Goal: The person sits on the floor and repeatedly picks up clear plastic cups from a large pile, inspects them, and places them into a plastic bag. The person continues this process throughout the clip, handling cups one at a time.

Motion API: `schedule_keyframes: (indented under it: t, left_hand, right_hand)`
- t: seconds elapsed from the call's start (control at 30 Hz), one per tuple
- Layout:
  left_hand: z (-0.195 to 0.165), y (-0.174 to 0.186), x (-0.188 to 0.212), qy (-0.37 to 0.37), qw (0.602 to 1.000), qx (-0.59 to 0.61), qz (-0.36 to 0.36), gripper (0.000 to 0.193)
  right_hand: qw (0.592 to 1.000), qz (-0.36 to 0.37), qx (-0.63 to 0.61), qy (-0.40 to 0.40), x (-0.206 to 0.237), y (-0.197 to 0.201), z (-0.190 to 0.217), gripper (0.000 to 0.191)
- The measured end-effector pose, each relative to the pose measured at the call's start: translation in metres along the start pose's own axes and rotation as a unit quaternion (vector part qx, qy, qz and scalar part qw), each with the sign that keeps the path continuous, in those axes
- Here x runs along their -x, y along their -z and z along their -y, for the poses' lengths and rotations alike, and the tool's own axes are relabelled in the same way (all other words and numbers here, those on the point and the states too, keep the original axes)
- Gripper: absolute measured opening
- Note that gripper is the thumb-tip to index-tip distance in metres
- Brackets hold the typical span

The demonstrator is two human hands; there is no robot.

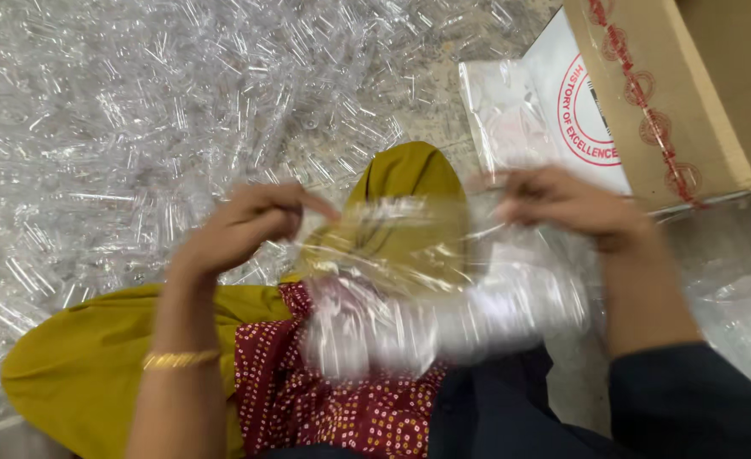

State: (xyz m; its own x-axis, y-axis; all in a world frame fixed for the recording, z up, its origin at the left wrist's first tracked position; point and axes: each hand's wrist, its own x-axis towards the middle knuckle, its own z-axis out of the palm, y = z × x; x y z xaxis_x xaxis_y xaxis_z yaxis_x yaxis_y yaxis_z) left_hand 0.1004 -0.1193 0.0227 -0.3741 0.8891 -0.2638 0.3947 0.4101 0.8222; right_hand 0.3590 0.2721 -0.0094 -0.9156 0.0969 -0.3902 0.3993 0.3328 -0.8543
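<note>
Hands: left [239, 228] and right [563, 204] pinch clear bag [443, 314] (blurred) by its top | bag part-filled with clear pieces | loose pile [137, 110] remains on floor

Both hands hold a clear plastic bag [426, 306] by its top edge, the left hand [239, 225] pinching one corner and the right hand [563, 204] the other. The bag, blurred, hangs below and between them, filled with small clear pieces. Beyond the left hand lies a heap of clear tubes [137, 110]. Just beyond the right hand stands a cardboard box [690, 93].
</note>
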Motion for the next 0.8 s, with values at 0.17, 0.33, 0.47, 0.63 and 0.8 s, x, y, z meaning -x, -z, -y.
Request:
schedule_keyframes:
  t: [0.17,0.33,0.47,0.63,0.8]
  left_hand:
    - [0.180,-0.083,-0.024,0.046,0.949,0.310,0.038,0.034]
    - [0.183,-0.096,0.020,0.125,0.963,0.239,0.010,0.038]
    - [0.128,-0.067,0.015,0.103,0.986,0.125,-0.040,0.045]
    - [0.045,-0.016,-0.040,-0.037,0.985,-0.053,-0.159,0.050]
    - [-0.067,-0.017,-0.089,-0.387,0.906,-0.110,-0.129,0.051]
  right_hand:
    - [0.998,0.020,-0.060,-0.025,-0.055,-0.069,-0.081,0.028]
    - [0.974,-0.058,-0.188,-0.111,-0.042,-0.118,-0.051,0.048]
    - [0.994,-0.095,0.017,-0.045,-0.039,-0.155,-0.003,0.059]
    - [0.924,-0.326,0.181,-0.091,-0.045,-0.174,0.022,0.053]
    - [0.791,-0.608,-0.040,-0.057,-0.003,-0.159,-0.004,0.035]
